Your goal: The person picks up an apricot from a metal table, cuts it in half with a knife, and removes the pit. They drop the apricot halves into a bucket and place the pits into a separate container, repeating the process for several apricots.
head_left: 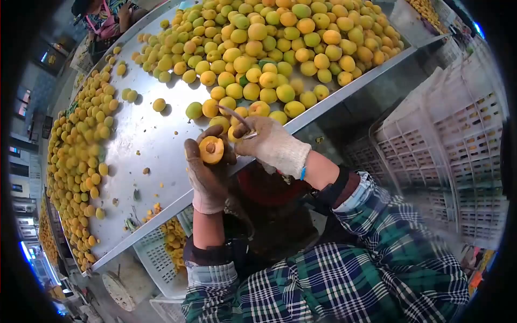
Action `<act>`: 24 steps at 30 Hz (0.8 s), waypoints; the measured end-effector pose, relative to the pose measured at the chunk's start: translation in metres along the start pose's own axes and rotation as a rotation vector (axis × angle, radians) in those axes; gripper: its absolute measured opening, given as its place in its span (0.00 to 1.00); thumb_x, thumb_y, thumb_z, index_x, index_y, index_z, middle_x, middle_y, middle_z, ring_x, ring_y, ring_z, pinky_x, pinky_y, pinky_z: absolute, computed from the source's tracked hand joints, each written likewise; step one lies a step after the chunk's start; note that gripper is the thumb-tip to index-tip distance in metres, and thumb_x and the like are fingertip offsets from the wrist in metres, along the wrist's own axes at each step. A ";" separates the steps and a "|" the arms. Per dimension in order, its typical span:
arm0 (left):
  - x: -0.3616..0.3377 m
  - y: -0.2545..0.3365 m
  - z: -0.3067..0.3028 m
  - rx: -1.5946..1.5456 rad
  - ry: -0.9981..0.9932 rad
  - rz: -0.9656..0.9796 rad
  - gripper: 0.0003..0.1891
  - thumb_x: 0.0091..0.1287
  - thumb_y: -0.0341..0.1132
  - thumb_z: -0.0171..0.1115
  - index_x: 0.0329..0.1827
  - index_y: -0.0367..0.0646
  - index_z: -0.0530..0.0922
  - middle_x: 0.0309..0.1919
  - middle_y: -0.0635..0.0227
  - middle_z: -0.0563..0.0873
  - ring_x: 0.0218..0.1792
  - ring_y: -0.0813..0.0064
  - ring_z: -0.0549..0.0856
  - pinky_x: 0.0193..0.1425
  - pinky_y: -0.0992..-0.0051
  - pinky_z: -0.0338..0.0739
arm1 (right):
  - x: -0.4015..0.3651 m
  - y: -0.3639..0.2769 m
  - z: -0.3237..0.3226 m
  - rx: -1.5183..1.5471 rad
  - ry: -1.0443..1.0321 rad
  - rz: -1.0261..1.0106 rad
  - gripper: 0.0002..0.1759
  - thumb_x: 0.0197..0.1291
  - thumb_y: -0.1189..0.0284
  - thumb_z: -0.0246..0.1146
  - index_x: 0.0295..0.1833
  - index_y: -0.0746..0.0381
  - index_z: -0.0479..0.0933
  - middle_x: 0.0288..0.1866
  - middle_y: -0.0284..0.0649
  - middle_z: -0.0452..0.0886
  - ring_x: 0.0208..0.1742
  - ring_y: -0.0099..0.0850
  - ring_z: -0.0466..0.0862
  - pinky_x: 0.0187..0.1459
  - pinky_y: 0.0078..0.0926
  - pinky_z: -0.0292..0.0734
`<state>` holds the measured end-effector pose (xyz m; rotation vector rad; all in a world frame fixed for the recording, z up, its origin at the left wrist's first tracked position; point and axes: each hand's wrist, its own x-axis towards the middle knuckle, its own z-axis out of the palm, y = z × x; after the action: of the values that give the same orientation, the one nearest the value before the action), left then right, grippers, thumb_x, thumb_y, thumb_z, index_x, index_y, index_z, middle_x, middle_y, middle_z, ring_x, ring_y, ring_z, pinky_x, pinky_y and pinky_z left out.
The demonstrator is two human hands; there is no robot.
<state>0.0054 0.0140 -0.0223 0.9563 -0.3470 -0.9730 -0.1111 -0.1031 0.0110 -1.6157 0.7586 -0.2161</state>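
Observation:
My left hand (206,180), in a stained white glove, is closed around a cut apricot (216,157). Its orange flesh faces up, and the brown pit (210,147) sits in the middle. Just to the right, my right hand (277,146), gloved too, grips a thin, curved, knife-like tool (232,113) that points up and left. Both hands are above the near edge of a metal table (156,145). Beyond them lies a big heap of whole yellow-green apricots (258,59).
More apricots (81,151) line the table's far left side. Below its front edge, a white basket (153,250) stands near orange apricot pieces (173,237). Stacked plastic crates (447,129) rise on the right. Another person (107,19) is at the top left.

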 end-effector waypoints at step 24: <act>-0.010 -0.050 0.019 0.572 -0.042 0.107 0.19 0.53 0.16 0.66 0.46 0.38 0.71 0.43 0.58 0.79 0.40 0.64 0.80 0.44 0.72 0.76 | -0.018 -0.021 -0.015 0.917 0.518 -0.573 0.12 0.69 0.61 0.60 0.42 0.60 0.73 0.24 0.28 0.71 0.18 0.17 0.68 0.19 0.19 0.63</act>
<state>-0.0394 0.0017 -0.0510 1.4184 -0.7294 -0.8085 -0.1258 -0.1041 0.0386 -0.8384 0.4307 -1.2408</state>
